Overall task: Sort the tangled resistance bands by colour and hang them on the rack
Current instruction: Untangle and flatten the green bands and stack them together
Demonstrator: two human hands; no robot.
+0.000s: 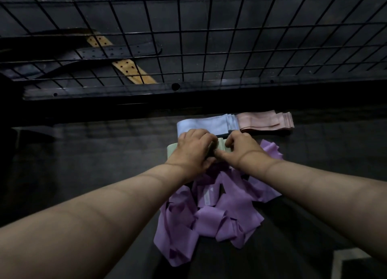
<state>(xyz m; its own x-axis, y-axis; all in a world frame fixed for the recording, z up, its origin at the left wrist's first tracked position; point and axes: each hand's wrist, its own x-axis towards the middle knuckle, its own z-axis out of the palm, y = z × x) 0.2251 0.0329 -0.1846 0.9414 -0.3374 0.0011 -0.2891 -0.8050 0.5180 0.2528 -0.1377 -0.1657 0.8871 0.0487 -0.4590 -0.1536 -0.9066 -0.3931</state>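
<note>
A folded pale green band lies on the dark floor, mostly under my hands. My left hand grips its left part with curled fingers. My right hand pinches its right end. Behind them lie a folded light blue band and a folded pink band, side by side. A tangled heap of purple bands spreads on the floor between my forearms. The black wire grid rack stands upright behind everything.
Behind the grid at the left hang or lie dark leather belts and a tan perforated belt. A dark ledge runs along the rack's base. A pale box corner shows at the bottom right.
</note>
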